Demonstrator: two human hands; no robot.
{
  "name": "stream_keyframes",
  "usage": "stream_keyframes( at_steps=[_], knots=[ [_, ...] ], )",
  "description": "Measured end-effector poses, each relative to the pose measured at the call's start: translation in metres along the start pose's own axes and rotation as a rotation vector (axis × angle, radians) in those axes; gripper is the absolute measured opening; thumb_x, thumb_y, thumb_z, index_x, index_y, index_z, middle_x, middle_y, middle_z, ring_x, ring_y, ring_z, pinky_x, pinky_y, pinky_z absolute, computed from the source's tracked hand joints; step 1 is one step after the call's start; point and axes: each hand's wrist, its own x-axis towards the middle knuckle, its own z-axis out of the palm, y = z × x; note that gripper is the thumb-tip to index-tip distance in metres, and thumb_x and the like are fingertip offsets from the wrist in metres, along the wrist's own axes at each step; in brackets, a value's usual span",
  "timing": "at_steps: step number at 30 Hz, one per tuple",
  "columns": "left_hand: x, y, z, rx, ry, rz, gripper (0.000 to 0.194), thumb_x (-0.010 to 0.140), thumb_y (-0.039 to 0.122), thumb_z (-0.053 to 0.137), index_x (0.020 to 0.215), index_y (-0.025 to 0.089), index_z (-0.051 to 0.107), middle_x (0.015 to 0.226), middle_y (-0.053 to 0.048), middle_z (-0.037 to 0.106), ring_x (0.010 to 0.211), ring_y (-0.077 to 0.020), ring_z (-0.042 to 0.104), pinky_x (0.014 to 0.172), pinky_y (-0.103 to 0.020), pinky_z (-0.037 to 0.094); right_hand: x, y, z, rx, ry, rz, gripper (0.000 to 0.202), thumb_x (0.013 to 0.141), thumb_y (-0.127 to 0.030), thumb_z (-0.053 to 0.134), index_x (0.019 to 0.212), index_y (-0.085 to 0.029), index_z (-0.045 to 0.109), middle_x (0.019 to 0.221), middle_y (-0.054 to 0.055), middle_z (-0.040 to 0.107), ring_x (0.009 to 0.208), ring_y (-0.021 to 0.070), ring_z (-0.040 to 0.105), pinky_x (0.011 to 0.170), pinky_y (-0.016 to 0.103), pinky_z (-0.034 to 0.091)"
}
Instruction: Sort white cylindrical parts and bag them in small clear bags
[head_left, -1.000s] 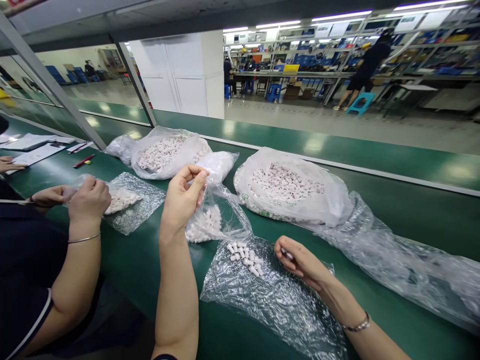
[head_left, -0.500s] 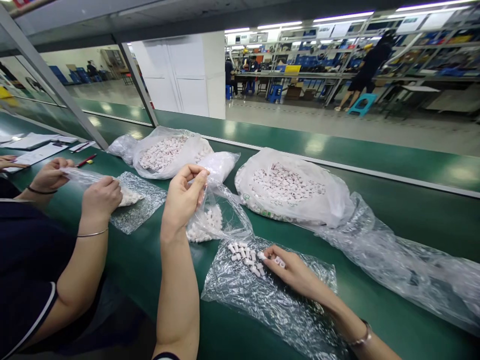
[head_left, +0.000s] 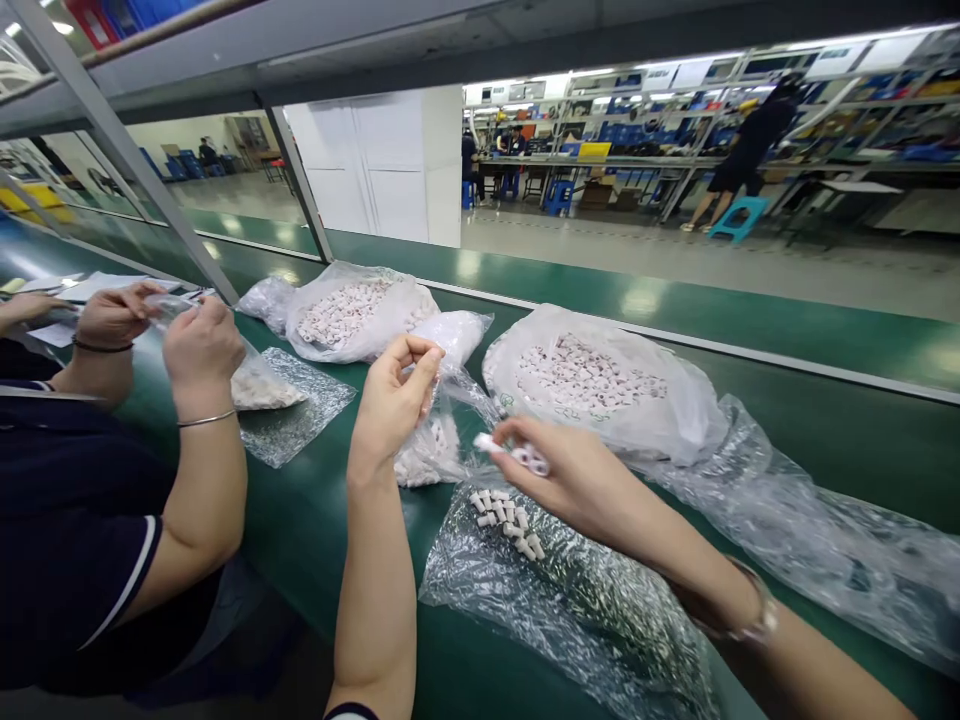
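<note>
The right hand (head_left: 564, 468) pinches a small white cylindrical piece (head_left: 488, 443), long axis near level, pointing left, and cups others; the left hand (head_left: 396, 398) pinches a clear plastic bag (head_left: 433, 455).

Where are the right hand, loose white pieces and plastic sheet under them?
Right hand (head_left: 576, 468): head view, back of hand.
White pieces (head_left: 510, 512): head view, cluster's middle.
Plastic sheet (head_left: 559, 622): head view, bare middle.

"Where are the small white plastic cylinders (head_left: 510, 512)?"
"Some lie loose near the far left corner of the crinkled clear plastic sheet (head_left: 570, 612); a few more are held up near its far edge."
"And the transparent plastic bag (head_left: 429, 458)?"
"Partly filled with white pieces, top held up, bottom resting on the green counter (head_left: 450, 670) just beside that corner."
</note>
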Motion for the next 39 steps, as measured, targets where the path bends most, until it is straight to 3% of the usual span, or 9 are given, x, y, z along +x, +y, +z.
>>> stream_keyframes(
  at_steps=[3, 7, 10, 15, 22, 26, 33, 35, 39],
  knots=[
    [-0.001, 0.002, -0.002, -0.004, 0.003, 0.014, 0.016, 0.088, 0.036, 0.063, 0.087, 0.02, 0.06, 0.058, 0.007, 0.046, 0.038, -0.0035, 0.034, 0.033, -0.017, 0.026, 0.059, -0.018, 0.025, -0.342, 0.035, -0.226, 0.012, 0.091, -0.023, 0.051, 0.095, -0.014, 0.058, 0.073, 0.006, 0.061, 0.062, 0.0169, 0.056, 0.057, 0.029, 0.043],
    [0.0, 0.001, -0.008, -0.003, 0.03, 0.01, 0.016, 0.088, 0.035, 0.064, 0.086, 0.02, 0.06, 0.055, 0.007, 0.044, 0.038, -0.0039, 0.033, 0.034, -0.017, 0.027, 0.095, -0.028, 0.046, -0.331, 0.004, -0.34, 0.019, 0.092, -0.027, 0.051, 0.101, -0.012, 0.056, 0.101, 0.013, 0.061, 0.09, 0.0246, 0.06, 0.076, 0.038, 0.051],
    [0.001, -0.001, -0.013, -0.011, 0.065, 0.01, 0.017, 0.086, 0.036, 0.065, 0.087, 0.02, 0.061, 0.056, 0.007, 0.046, 0.038, -0.0042, 0.033, 0.032, -0.017, 0.025, 0.071, -0.026, 0.035, -0.285, 0.062, -0.358, 0.021, 0.097, -0.03, 0.045, 0.108, -0.015, 0.053, 0.11, 0.012, 0.058, 0.102, 0.0254, 0.056, 0.082, 0.039, 0.049],
    [0.003, -0.004, -0.015, -0.014, 0.074, 0.018, 0.017, 0.086, 0.037, 0.065, 0.087, 0.021, 0.061, 0.055, 0.007, 0.045, 0.036, -0.0044, 0.033, 0.031, -0.017, 0.024, -0.01, 0.016, 0.021, -0.112, 0.116, -0.066, 0.017, 0.1, -0.033, 0.042, 0.098, -0.022, 0.054, 0.092, 0.006, 0.063, 0.069, 0.016, 0.057, 0.057, 0.029, 0.042],
    [0.002, -0.004, -0.007, -0.012, 0.048, 0.016, 0.017, 0.086, 0.037, 0.065, 0.086, 0.021, 0.06, 0.061, 0.005, 0.049, 0.036, -0.0033, 0.034, 0.03, -0.017, 0.024, -0.09, 0.087, 0.079, 0.019, -0.125, 0.323, 0.019, 0.093, -0.044, 0.053, 0.096, -0.025, 0.055, 0.085, 0.003, 0.062, 0.06, 0.0168, 0.055, 0.053, 0.029, 0.037],
    [0.001, -0.004, -0.005, -0.008, 0.033, 0.023, 0.017, 0.087, 0.037, 0.063, 0.086, 0.021, 0.059, 0.061, 0.006, 0.049, 0.035, -0.0026, 0.033, 0.031, -0.017, 0.025, -0.098, 0.096, 0.09, 0.197, -0.135, 0.36, 0.027, 0.094, -0.05, 0.051, 0.097, -0.024, 0.059, 0.086, 0.003, 0.061, 0.066, 0.0176, 0.054, 0.057, 0.029, 0.038],
    [0.001, -0.003, -0.006, -0.011, 0.041, 0.013, 0.017, 0.087, 0.037, 0.064, 0.086, 0.021, 0.061, 0.062, 0.005, 0.05, 0.036, -0.003, 0.034, 0.031, -0.017, 0.024, -0.096, 0.095, 0.062, 0.939, -0.136, 0.414, 0.034, 0.097, -0.054, 0.043, 0.106, -0.023, 0.054, 0.097, 0.004, 0.056, 0.084, 0.0177, 0.056, 0.077, 0.033, 0.048],
    [0.001, -0.003, -0.006, -0.002, 0.038, 0.016, 0.017, 0.087, 0.037, 0.064, 0.087, 0.021, 0.061, 0.061, 0.005, 0.049, 0.036, -0.0031, 0.034, 0.031, -0.017, 0.024, -0.096, 0.092, 0.063, 0.843, -0.143, 0.394, 0.034, 0.096, -0.055, 0.043, 0.105, -0.023, 0.054, 0.095, 0.004, 0.056, 0.081, 0.0169, 0.054, 0.073, 0.032, 0.047],
    [0.001, -0.002, -0.007, 0.004, 0.036, 0.016, 0.016, 0.087, 0.037, 0.063, 0.087, 0.021, 0.061, 0.059, 0.006, 0.048, 0.036, -0.0035, 0.033, 0.031, -0.017, 0.025, -0.094, 0.088, 0.085, 0.263, -0.119, 0.347, 0.033, 0.093, -0.056, 0.049, 0.09, -0.023, 0.054, 0.07, -0.001, 0.053, 0.058, 0.0145, 0.044, 0.054, 0.028, 0.034]
  ],
)
